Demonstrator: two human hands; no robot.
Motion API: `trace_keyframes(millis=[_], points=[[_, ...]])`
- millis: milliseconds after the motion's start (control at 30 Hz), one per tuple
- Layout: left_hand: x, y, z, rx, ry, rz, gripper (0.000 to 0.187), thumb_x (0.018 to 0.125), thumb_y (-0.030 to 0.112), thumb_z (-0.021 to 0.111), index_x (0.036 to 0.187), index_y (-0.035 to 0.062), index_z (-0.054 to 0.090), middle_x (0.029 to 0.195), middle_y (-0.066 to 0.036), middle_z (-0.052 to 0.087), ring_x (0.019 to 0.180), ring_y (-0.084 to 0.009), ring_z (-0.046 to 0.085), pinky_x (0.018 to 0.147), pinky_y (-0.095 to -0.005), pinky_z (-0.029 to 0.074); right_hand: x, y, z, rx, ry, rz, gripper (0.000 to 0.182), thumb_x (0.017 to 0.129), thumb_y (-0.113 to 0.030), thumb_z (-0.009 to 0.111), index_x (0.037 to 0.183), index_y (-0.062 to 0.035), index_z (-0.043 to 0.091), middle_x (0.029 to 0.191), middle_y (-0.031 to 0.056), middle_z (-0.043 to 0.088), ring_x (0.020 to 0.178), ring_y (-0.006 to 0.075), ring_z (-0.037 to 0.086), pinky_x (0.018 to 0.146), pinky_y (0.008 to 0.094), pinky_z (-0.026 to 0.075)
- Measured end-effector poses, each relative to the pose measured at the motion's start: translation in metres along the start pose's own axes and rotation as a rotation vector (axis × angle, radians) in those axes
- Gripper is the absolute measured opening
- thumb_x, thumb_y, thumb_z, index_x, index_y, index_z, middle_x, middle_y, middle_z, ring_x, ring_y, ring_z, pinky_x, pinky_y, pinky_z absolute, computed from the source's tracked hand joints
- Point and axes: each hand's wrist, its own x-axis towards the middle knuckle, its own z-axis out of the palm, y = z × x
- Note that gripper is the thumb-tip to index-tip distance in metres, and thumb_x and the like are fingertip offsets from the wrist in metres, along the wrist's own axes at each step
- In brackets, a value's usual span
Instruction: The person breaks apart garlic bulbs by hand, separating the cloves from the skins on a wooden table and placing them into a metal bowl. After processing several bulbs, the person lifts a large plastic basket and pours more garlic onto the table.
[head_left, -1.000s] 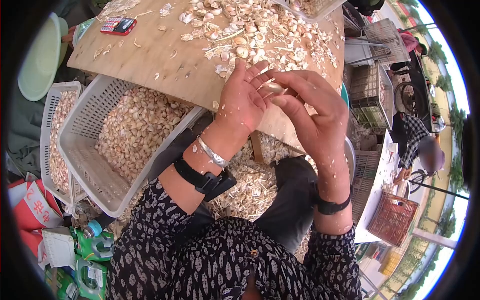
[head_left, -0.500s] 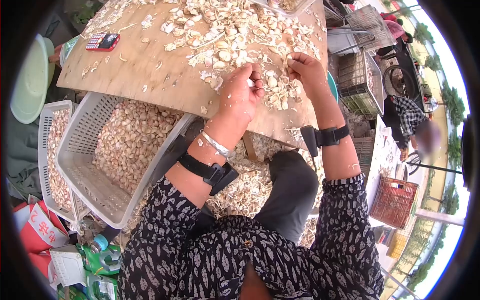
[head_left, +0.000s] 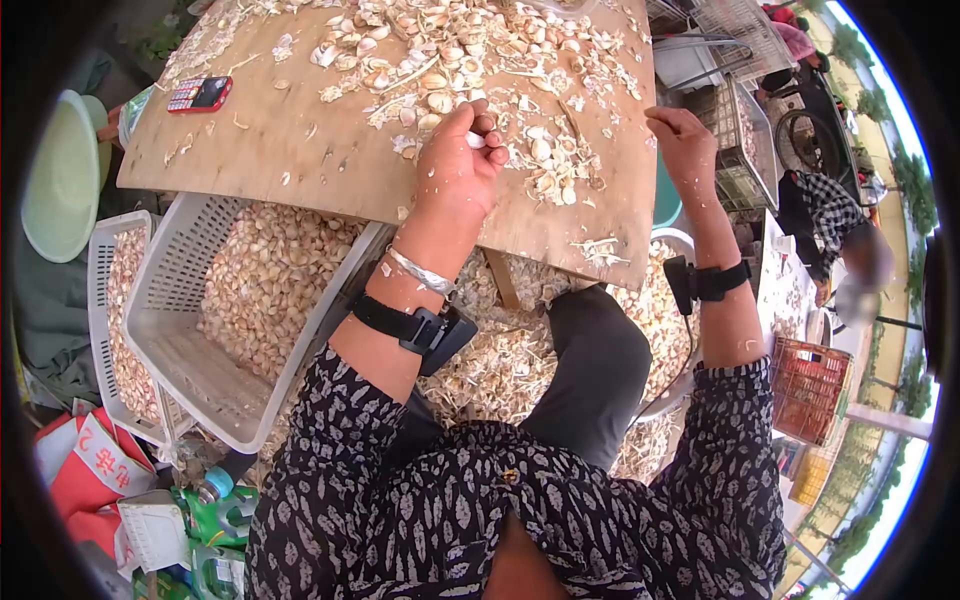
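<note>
My left hand [head_left: 458, 160] is closed over the wooden board, with a pale garlic clove [head_left: 475, 141] showing between thumb and fingers. My right hand [head_left: 686, 148] is past the board's right edge, above a teal tub [head_left: 667, 190]. Its thumb and fingertips are pressed together; I cannot make out whether anything is in them. Beyond my left hand lies a heap of garlic cloves and papery skins [head_left: 450, 60]. A smaller cluster of cloves and skins [head_left: 560, 170] sits between my hands.
A red phone [head_left: 200, 94] lies on the wooden board [head_left: 270, 150] at the left. Below stand a crate of garlic cloves [head_left: 280, 285] and a narrower crate [head_left: 100, 270]. A bowl [head_left: 683, 243] stands right of my knee. Another person [head_left: 825, 220] bends over at the far right.
My right hand has moved right, from over the cloves to beyond the board's edge. My left hand has shifted slightly left and still holds the clove.
</note>
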Motion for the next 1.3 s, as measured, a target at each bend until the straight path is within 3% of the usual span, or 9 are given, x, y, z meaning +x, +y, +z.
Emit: trace_keyframes(millis=[233, 367, 467, 633, 733, 900, 1033, 1133, 1300], points=[[0.006, -0.017, 0.003, 0.013, 0.005, -0.018, 0.014, 0.093, 0.019, 0.050, 0.092, 0.0057, 0.055, 0.073, -0.002, 0.050, 0.060, -0.0144, 0.045, 0.054, -0.0273, 0.037, 0.010, -0.080, 0.095, -0.157, -0.442, -0.314, 0.011, 0.075, -0.011, 0.059, 0.084, -0.0088, 0.064, 0.088, 0.0139, 0.062, 0.082, 0.0313, 0.061, 0.073, 0.0381, 0.049], [0.011, -0.026, -0.004, -0.012, 0.046, -0.032, 0.016, 0.093, 0.020, 0.051, 0.093, 0.0051, 0.057, 0.072, -0.003, 0.051, 0.060, -0.0140, 0.045, 0.055, -0.0268, 0.038, 0.006, -0.067, 0.094, -0.029, -0.412, -0.257, 0.013, 0.076, -0.012, 0.061, 0.087, -0.0054, 0.062, 0.080, 0.0133, 0.061, 0.077, 0.0291, 0.061, 0.069, 0.0367, 0.048], [0.011, -0.030, -0.009, -0.009, -0.049, -0.027, 0.016, 0.093, 0.019, 0.051, 0.095, 0.0043, 0.057, 0.073, -0.004, 0.053, 0.064, -0.0160, 0.049, 0.057, -0.0282, 0.043, -0.009, -0.070, 0.081, 0.365, -0.463, 0.172, 0.013, 0.080, -0.012, 0.065, 0.089, -0.0023, 0.063, 0.069, 0.0033, 0.058, 0.062, 0.0096, 0.055, 0.057, 0.0244, 0.047], [-0.007, -0.021, 0.013, -0.088, 0.095, -0.069, 0.018, 0.093, 0.019, 0.051, 0.098, 0.0026, 0.056, 0.081, -0.008, 0.057, 0.071, -0.0220, 0.057, 0.063, -0.0316, 0.049, 0.008, -0.087, 0.061, 0.834, -0.368, 0.242, 0.015, 0.080, -0.010, 0.066, 0.093, -0.0033, 0.067, 0.073, 0.0065, 0.062, 0.058, 0.0099, 0.055, 0.055, 0.0229, 0.047], [-0.001, -0.014, 0.009, -0.094, 0.070, -0.064, 0.018, 0.093, 0.019, 0.051, 0.101, 0.0035, 0.054, 0.078, -0.004, 0.054, 0.064, -0.0173, 0.052, 0.055, -0.0281, 0.045, 0.053, -0.065, 0.087, 0.148, -0.135, -0.211, 0.022, 0.079, -0.022, 0.065, 0.095, -0.0080, 0.069, 0.083, 0.0132, 0.067, 0.068, 0.0264, 0.063, 0.066, 0.0337, 0.050], [0.003, -0.004, 0.004, -0.038, 0.084, -0.074, 0.015, 0.094, 0.019, 0.049, 0.103, 0.0069, 0.053, 0.069, 0.002, 0.044, 0.054, -0.0100, 0.036, 0.044, -0.0239, 0.029, 0.070, -0.054, 0.124, -0.324, -0.175, -0.325, 0.024, 0.080, -0.029, 0.062, 0.089, -0.0070, 0.068, 0.084, 0.0154, 0.066, 0.078, 0.0338, 0.063, 0.071, 0.0399, 0.049], [-0.001, -0.012, 0.007, 0.079, 0.055, 0.016, 0.023, 0.097, 0.025, 0.043, 0.107, 0.0053, 0.050, 0.076, -0.002, 0.050, 0.063, -0.0139, 0.048, 0.053, -0.0257, 0.039, 0.058, -0.072, 0.067, 0.521, -0.353, 0.176, 0.020, 0.086, -0.019, 0.062, 0.097, -0.0028, 0.067, 0.068, -0.0016, 0.058, 0.057, 0.0042, 0.051, 0.052, 0.0187, 0.040], [-0.006, -0.015, 0.016, -0.146, 0.091, -0.080, 0.031, 0.096, 0.031, 0.046, 0.106, 0.0013, 0.050, 0.093, -0.013, 0.056, 0.078, -0.0270, 0.057, 0.064, -0.0328, 0.049, 0.032, -0.092, 0.044, 0.656, -0.444, 0.175, 0.019, 0.086, -0.016, 0.063, 0.099, -0.0038, 0.067, 0.067, -0.0018, 0.058, 0.057, 0.0048, 0.051, 0.053, 0.0190, 0.042], [-0.001, -0.007, 0.004, -0.143, 0.103, -0.056, 0.019, 0.092, 0.021, 0.054, 0.098, 0.0039, 0.054, 0.080, -0.007, 0.055, 0.067, -0.0182, 0.054, 0.054, -0.0276, 0.043, -0.016, -0.072, 0.065, 0.015, -0.424, -0.272, 0.021, 0.075, -0.018, 0.065, 0.093, -0.0089, 0.068, 0.085, 0.0124, 0.064, 0.078, 0.0285, 0.061, 0.072, 0.0348, 0.049]])
